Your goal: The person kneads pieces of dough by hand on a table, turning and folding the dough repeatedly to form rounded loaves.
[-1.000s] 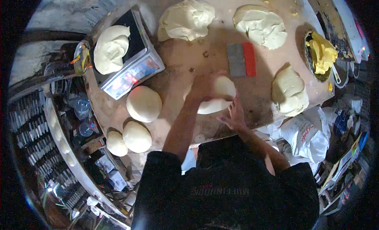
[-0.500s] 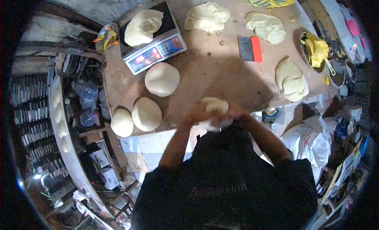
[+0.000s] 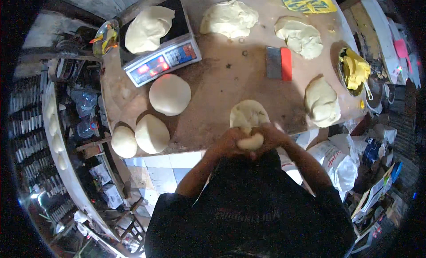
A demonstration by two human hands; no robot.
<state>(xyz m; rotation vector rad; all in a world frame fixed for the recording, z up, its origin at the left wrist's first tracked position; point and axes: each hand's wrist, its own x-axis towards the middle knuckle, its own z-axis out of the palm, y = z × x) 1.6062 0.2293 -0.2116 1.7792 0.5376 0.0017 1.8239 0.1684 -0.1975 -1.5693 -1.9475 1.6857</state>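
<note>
At the table's near edge, both my hands are wrapped round one piece of pale dough [image 3: 248,113]. My left hand [image 3: 227,142] grips its left side and my right hand [image 3: 271,137] its right. The dough's far part lies dimpled on the tabletop, while a rounded fold bulges up between my hands. My fingertips are partly buried or hidden by it. Left of my hands sit three smooth dough balls: a round one [image 3: 170,95] near the scale, a larger one [image 3: 152,134] below, and a smaller one [image 3: 124,142] touching it.
A digital scale [image 3: 163,66] bears a dough lump [image 3: 149,29]. Rough dough lumps lie at the back [image 3: 229,18], back right [image 3: 299,37] and right [image 3: 322,102]. A red-handled dough scraper [image 3: 286,64] rests between them. A bowl of yellow fat [image 3: 355,69] stands at the right edge.
The dough, lifted and blurred by motion before, now lies with its far part spread on the table. My hands have closed round its near part. The view has shifted slightly.
</note>
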